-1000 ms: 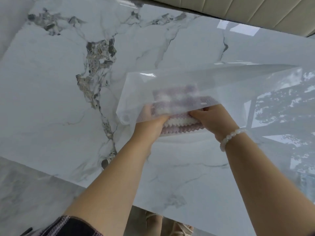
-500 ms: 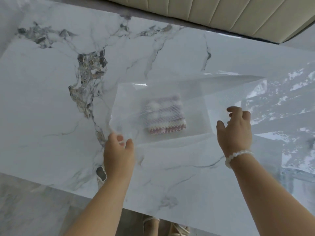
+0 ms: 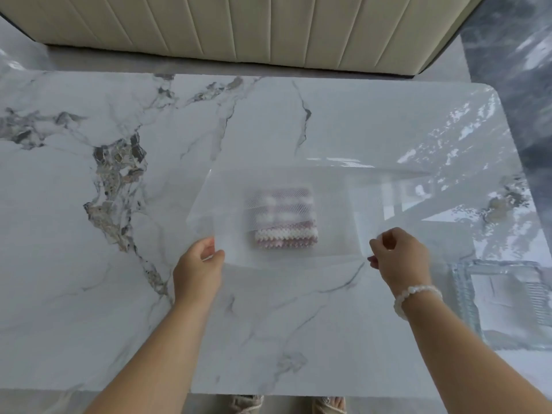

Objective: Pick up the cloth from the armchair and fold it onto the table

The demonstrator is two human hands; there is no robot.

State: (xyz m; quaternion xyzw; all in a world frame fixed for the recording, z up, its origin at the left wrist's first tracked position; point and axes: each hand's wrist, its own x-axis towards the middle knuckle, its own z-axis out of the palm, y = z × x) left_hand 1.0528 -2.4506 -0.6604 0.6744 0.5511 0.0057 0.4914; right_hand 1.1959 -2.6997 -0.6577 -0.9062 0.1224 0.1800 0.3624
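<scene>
A small folded cloth with pink and white zigzag stripes lies at the middle of the marble table. A sheer white sheet is spread over it, so most of the cloth shows only blurred through it; the cloth's near edge shows clearly. My left hand pinches the sheet's near left corner. My right hand, with a bead bracelet on the wrist, pinches the near right corner. The near edge of the sheet is raised slightly off the table.
A cream ribbed armchair or sofa stands just beyond the table's far edge. A clear glass tray sits on the table's right side near my right forearm. Sandalled feet show below the near edge. Dark floor lies to the right.
Both hands left the folded cloth under the sheet, moved apart and took hold of the sheet's near corners. The view has pulled back and now shows the table's far edge.
</scene>
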